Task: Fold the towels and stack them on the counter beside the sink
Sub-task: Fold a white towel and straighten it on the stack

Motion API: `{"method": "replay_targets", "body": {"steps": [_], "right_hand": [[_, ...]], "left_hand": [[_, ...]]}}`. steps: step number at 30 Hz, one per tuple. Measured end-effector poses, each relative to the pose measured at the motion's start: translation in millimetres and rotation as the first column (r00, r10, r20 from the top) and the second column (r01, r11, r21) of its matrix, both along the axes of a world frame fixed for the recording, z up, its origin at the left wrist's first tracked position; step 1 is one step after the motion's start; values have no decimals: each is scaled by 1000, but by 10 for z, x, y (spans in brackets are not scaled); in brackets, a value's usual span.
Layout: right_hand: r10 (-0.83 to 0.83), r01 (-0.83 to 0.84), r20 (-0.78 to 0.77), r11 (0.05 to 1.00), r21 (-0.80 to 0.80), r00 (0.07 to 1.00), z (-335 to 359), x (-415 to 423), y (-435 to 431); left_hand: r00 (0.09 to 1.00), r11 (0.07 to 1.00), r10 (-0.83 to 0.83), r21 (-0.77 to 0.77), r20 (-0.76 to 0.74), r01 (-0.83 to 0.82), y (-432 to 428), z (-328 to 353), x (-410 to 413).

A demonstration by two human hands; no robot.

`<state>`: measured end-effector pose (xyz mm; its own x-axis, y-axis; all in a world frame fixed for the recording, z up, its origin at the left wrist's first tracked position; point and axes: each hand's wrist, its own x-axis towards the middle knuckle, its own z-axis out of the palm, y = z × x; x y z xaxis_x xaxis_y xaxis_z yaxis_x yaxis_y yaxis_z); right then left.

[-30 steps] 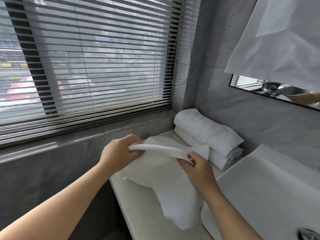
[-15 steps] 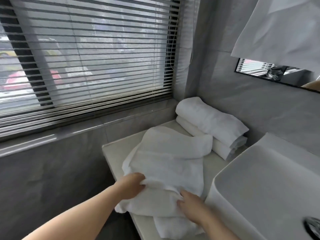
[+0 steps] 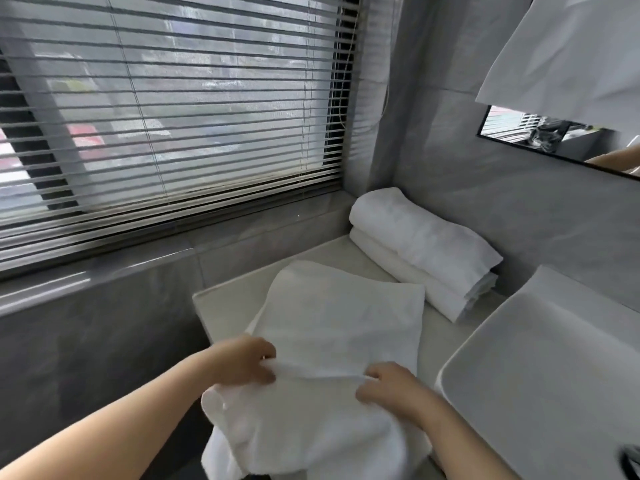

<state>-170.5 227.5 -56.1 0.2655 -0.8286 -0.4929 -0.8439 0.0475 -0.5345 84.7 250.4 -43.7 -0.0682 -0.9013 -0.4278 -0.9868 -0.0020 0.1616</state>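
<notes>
A white towel [image 3: 332, 327] lies spread over the pale counter [image 3: 228, 306], its near part hanging off the front edge. My left hand [image 3: 242, 362] pinches a raised fold of it at the left. My right hand [image 3: 391, 382] grips the same fold at the right. Behind, against the grey wall, two folded white towels [image 3: 422, 247] sit stacked one on the other. The white sink [image 3: 540, 368] stands to the right of the towel.
A window with slatted blinds [image 3: 173, 116] fills the left, with a grey sill [image 3: 104, 271] below it. A mirror [image 3: 554, 140] hangs on the right wall under a white sheet [image 3: 571, 46]. A tap [image 3: 632, 459] shows at the bottom right corner.
The towel was held up in the air by both hands, then laid down on the counter. Both hands have shifted to its near part and now lift a fold there.
</notes>
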Motion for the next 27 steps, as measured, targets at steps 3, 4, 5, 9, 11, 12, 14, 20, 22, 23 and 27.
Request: {"method": "replay_targets", "body": {"steps": [3,4,5,9,11,12,14,20,22,23,27], "right_hand": [[-65,68,20,977,-203,998,48,46,-92],[-85,86,16,965,-248,996,26,58,-122],[-99,95,1,956,-276,995,-11,65,-147],[-74,28,-155,959,-281,985,-250,46,-181],[-44,-4,-198,972,-234,979,-364,24,-145],[-38,-10,-208,975,-223,977,-405,19,-126],[-61,18,-202,977,-211,978,-436,17,-127],[-48,40,-148,998,-51,988,-347,15,-273],[-96,87,-115,993,-82,989,-302,13,-325],[-128,117,-106,988,-105,986,-264,17,-352],[-165,153,-83,979,-136,983,-63,38,-517]], "left_hand": [[997,963,81,-258,19,-73,-150,76,6],[995,943,94,-324,20,-83,-195,77,-15],[996,925,84,-375,37,-65,-233,58,-37],[994,931,-5,-363,107,43,-317,-205,-66],[995,967,-46,-246,88,66,-323,-368,-48],[994,978,-71,-192,87,86,-321,-426,-42],[987,982,-110,-139,117,126,-343,-482,-35],[958,977,-211,19,192,212,-610,-292,-3],[960,978,-208,19,187,208,-685,-210,22],[959,978,-208,18,190,208,-713,-172,33],[942,970,-243,61,229,236,-834,10,50]]}}
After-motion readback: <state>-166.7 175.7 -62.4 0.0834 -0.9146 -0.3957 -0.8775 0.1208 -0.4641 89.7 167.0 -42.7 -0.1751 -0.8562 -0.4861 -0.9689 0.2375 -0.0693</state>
